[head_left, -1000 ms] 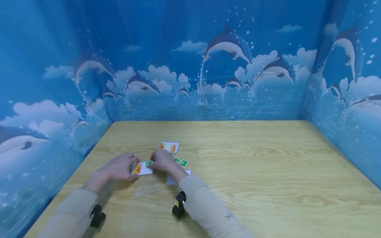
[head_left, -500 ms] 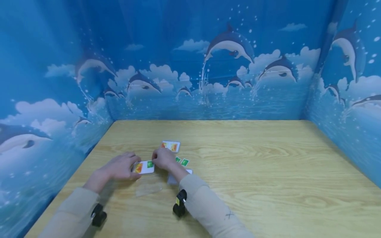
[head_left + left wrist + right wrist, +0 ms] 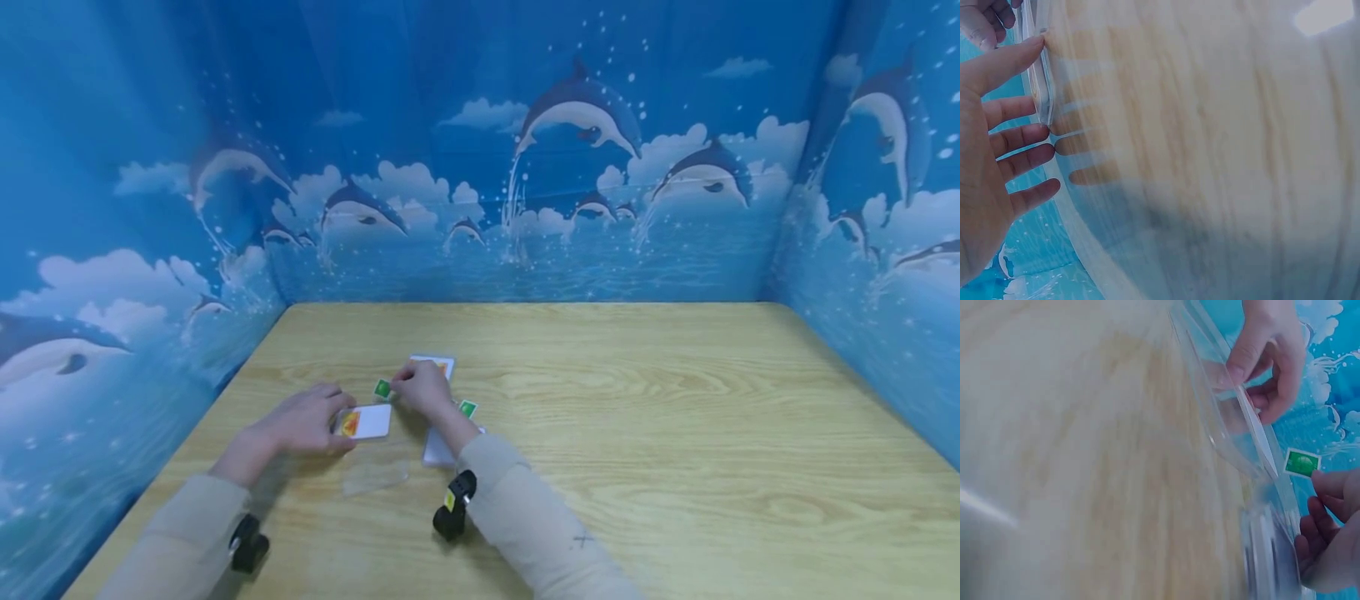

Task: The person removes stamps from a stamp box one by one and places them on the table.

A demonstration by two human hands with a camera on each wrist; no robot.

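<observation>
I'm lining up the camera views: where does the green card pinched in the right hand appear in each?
Head: the green card is left of centre, below mid-height, at the fingertips of the right hand.
Left wrist: not visible.
Right wrist: near the right edge, just below mid-height.
Shared landmark: the left hand, seen in all three.

Head view: even, fairly bright; soft shadow beside left sleeve [image 3: 176, 521]. Left wrist: white glare upper right on table [image 3: 1210, 125], its edge bowed. Right wrist: hazy, glare streak lower left; near case [image 3: 1269, 559] blurred, green card [image 3: 1301, 463] crisper.
</observation>
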